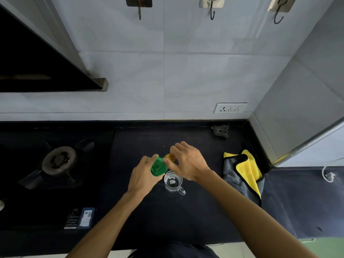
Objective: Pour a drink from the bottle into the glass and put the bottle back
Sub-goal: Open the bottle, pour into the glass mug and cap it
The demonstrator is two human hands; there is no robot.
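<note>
Head view, looking down on a dark tabletop (186,216) beside a gas burner (59,162).

Left hand (143,177): fingers wrapped closed around the body of the green bottle (158,167), which is held above the tabletop and appears tilted, neck toward the right hand. Whether its base touches the surface cannot be told; the hand hides it.

Right hand (188,161): fingers curled and pinched at the bottle's neck, on the yellow cap (169,156). Only part of the cap shows between the fingertips, so whether it is seated, loosened or already free cannot be told.

Glass (173,181): a clear handled glass standing upright on the tabletop, just beside and below the bottle, partly under the right wrist. It looks empty, handle turned toward the person.

Other items: a yellow and grey cloth (243,172) lies to the right, well apart from the glass; a dark scrubber (220,130) sits near the wall.

Assessment: the step in hand is the cap, most likely its removal, since the glass holds no drink. No pouring is under way.

Next move requires: the cap clear of the mouth, the right hand out of the way, then the mouth brought over the glass rim and tipped gently. The glass is light and unbraced; a knock from the wrist could shift it.
</note>
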